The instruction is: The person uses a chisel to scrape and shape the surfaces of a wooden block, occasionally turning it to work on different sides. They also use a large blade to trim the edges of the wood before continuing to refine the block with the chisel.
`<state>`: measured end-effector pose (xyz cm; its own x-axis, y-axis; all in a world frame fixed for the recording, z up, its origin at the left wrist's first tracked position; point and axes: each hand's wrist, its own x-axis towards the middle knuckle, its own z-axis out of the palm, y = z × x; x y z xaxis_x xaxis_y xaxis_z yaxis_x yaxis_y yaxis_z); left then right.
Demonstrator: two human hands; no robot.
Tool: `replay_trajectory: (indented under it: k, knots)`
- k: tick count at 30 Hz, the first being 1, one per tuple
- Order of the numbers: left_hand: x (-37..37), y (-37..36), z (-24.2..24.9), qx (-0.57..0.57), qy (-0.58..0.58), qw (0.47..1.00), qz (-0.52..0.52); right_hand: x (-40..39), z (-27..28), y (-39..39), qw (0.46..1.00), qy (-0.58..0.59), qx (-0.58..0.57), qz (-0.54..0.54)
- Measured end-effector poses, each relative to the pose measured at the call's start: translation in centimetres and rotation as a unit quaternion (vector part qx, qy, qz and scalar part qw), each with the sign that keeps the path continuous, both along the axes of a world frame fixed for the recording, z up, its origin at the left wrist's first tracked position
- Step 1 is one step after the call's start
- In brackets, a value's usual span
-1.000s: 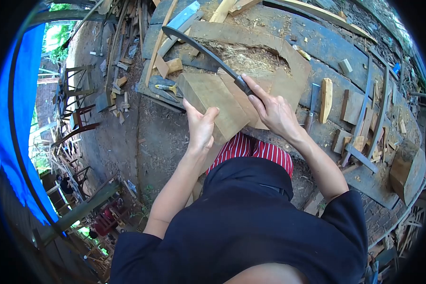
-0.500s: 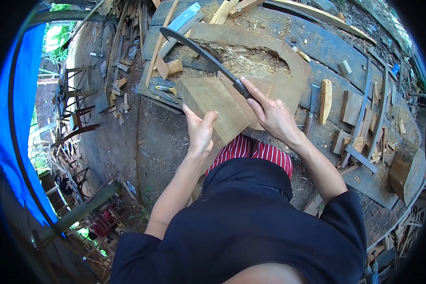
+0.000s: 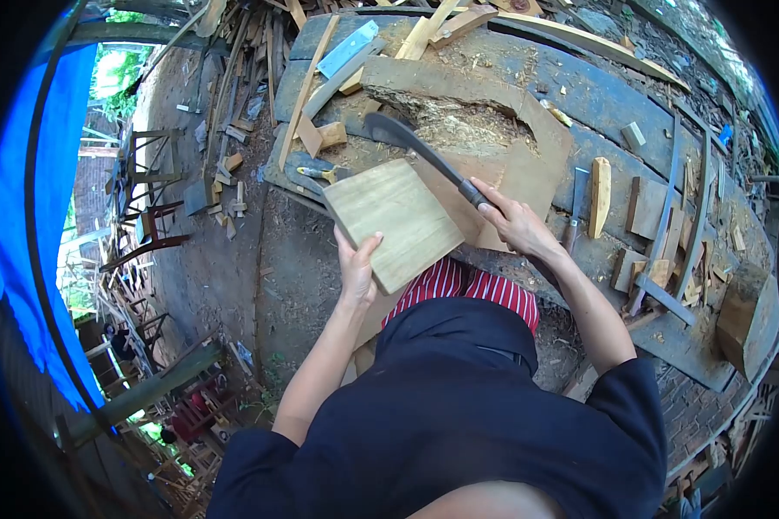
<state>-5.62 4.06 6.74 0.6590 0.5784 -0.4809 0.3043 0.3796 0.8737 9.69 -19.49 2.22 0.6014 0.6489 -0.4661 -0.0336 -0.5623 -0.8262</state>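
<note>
A squarish wooden block (image 3: 394, 221) is tilted up in front of my body, its broad pale face toward the camera. My left hand (image 3: 357, 266) grips its lower left edge, the thumb lying on the face. In my right hand (image 3: 521, 223) is the dark handle of a long curved blade (image 3: 420, 149), which points up and left behind the block. Beyond the blade lies a worn timber slab (image 3: 459, 91) with a rough, chipped hollow.
Around the slab spreads a dark plank bench (image 3: 580, 95). On its right side lie a pale wood piece (image 3: 600, 197), a chisel-like tool (image 3: 573, 221), several offcuts and a large block (image 3: 744, 320). A yellow-marked tool (image 3: 318, 173) lies left.
The block has turned so that its broad face shows more squarely. My right hand and the blade have shifted right and down. The view has moved slightly.
</note>
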Motion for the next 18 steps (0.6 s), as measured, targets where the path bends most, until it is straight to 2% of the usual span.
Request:
replay_trajectory:
  k: [2,4,8,10,11,18]
  knots:
    - [-1.4,1.2,-1.5,-0.012,0.002,1.000,0.011,-0.4,-0.1,-0.3,1.000,-0.004,0.005,-0.018]
    - [-2.4,2.2,-2.3,-0.069,0.039,0.997,0.008,-0.8,-0.8,-0.7,0.993,-0.103,-0.021,-0.051]
    - [-3.5,3.4,-4.0,-0.122,0.045,0.991,0.014,-1.4,-0.4,-1.6,0.989,-0.138,-0.035,-0.048]
    - [-3.7,3.7,-4.5,-0.126,0.041,0.991,0.017,-2.2,-0.9,-2.0,0.978,-0.192,-0.025,-0.080]
    - [-3.8,3.8,-4.8,-0.127,0.040,0.991,0.015,-2.4,-1.1,-2.1,0.978,-0.193,-0.024,-0.072]
    - [-4.3,3.6,-4.6,-0.104,0.014,0.995,0.004,-2.2,-3.6,-2.8,0.941,-0.266,-0.043,-0.204]
